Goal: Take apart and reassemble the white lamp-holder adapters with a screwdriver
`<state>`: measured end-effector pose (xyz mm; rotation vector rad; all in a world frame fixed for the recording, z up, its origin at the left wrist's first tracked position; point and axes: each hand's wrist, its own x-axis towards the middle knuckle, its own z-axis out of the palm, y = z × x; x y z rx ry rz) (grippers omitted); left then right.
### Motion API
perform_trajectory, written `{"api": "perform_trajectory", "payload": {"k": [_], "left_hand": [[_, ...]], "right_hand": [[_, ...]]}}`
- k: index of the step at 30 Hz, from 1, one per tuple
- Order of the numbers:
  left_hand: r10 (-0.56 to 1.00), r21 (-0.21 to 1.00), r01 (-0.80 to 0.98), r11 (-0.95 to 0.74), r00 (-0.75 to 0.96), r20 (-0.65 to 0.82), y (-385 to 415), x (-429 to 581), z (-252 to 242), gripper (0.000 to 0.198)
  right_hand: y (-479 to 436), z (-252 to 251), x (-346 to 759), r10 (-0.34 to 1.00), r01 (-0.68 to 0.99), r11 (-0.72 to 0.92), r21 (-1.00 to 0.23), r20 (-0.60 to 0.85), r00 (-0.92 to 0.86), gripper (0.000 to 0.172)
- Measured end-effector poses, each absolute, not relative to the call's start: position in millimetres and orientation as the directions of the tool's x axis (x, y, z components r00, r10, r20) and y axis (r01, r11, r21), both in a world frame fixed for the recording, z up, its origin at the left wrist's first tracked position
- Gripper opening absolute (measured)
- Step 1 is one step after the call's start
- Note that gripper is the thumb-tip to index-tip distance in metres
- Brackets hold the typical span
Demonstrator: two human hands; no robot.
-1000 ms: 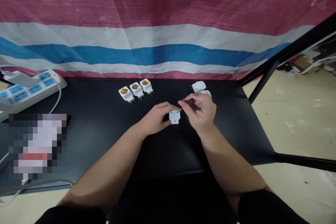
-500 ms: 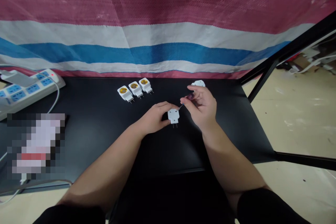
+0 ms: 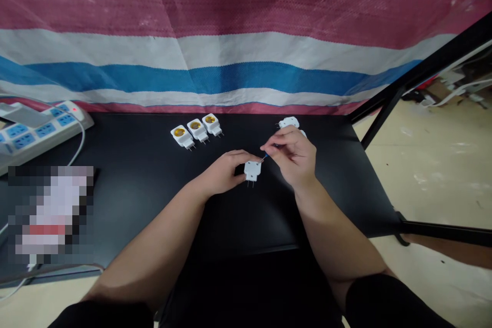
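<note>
My left hand (image 3: 229,171) grips a white two-pin plug-in lamp socket (image 3: 252,170), its flat back with screw holes facing up and its pins pointing toward me. Closed around a small screwdriver (image 3: 266,155), my right hand (image 3: 294,156) is just to the right. The thin shaft slants down to the socket's upper right hole; most of the handle is hidden by the fingers. Behind my right hand lie more white plug-in pieces (image 3: 289,122), partly covered by it. Three white sockets with brass-coloured round openings, such as this lamp socket (image 3: 198,130), stand in a row further left.
A white power strip (image 3: 48,130) with blue outlets and a lit red light lies at the left, its cable nearby. A blurred-out phone-like object (image 3: 57,210) is in front of it. A striped sheet (image 3: 230,77) hangs behind the black table (image 3: 134,174); a metal frame (image 3: 423,72) borders the right.
My right hand has turned, its fingers now curled further over the screwdriver handle. More of the white pieces behind it show. A limb of another person appears at the lower right.
</note>
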<state>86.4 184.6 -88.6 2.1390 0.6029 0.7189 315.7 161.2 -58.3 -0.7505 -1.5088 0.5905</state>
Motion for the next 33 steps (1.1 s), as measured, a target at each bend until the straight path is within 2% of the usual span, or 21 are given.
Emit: {"api": "perform_trajectory", "payload": {"k": [3,5,9,12,14,17,21,25,27,30,33], "left_hand": [[0.617,0.79,0.175,-0.588,0.728,0.298,185.1,85.8,-89.5,0.069],[0.611,0.789,0.174,-0.59,0.734,0.295,186.0,85.0,-90.1,0.067],[0.607,0.795,0.178,-0.58,0.745,0.276,187.5,84.7,-89.9,0.061],[0.603,0.788,0.178,-0.589,0.746,0.282,186.7,87.1,-88.6,0.057],[0.597,0.78,0.18,-0.599,0.75,0.285,185.5,88.9,-87.1,0.056],[0.591,0.785,0.177,-0.594,0.758,0.277,184.1,89.9,-84.9,0.054],[0.593,0.795,0.164,-0.584,0.755,0.281,184.4,88.5,-84.5,0.045],[0.589,0.794,0.164,-0.585,0.76,0.276,185.2,88.2,-84.9,0.044],[0.588,0.792,0.17,-0.586,0.762,0.272,185.1,88.7,-84.3,0.044],[0.583,0.795,0.165,-0.584,0.767,0.269,184.4,89.3,-83.1,0.042],[0.595,0.793,0.172,-0.584,0.756,0.273,183.6,89.5,-82.6,0.043]], "right_hand": [[159.7,-54.5,318.3,0.779,0.136,0.625,-0.769,0.627,-0.038,0.011],[159.4,-52.0,320.9,0.806,0.087,0.59,-0.803,0.58,-0.119,0.014],[159.6,-50.2,318.4,0.837,-0.188,0.432,-0.882,0.469,-0.281,0.03],[158.0,-50.9,307.9,0.877,-0.413,0.284,-0.865,0.408,-0.253,0.022],[156.6,-52.8,300.5,0.893,-0.475,0.244,-0.845,0.387,-0.229,0.015],[156.3,-56.9,294.8,0.88,-0.483,0.264,-0.835,0.414,-0.235,0.023],[161.8,-59.9,301.9,0.855,-0.473,0.316,-0.823,0.462,-0.234,0.021],[165.6,-57.7,316.4,0.841,-0.364,0.319,-0.875,0.438,-0.318,0.014],[164.0,-55.1,318.4,0.841,-0.334,0.274,-0.902,0.393,-0.372,0.022],[158.8,-51.6,310.9,0.871,-0.397,0.172,-0.902,0.327,-0.366,0.037],[155.0,-52.4,299.5,0.881,-0.459,0.177,-0.871,0.348,-0.321,0.031]]}}
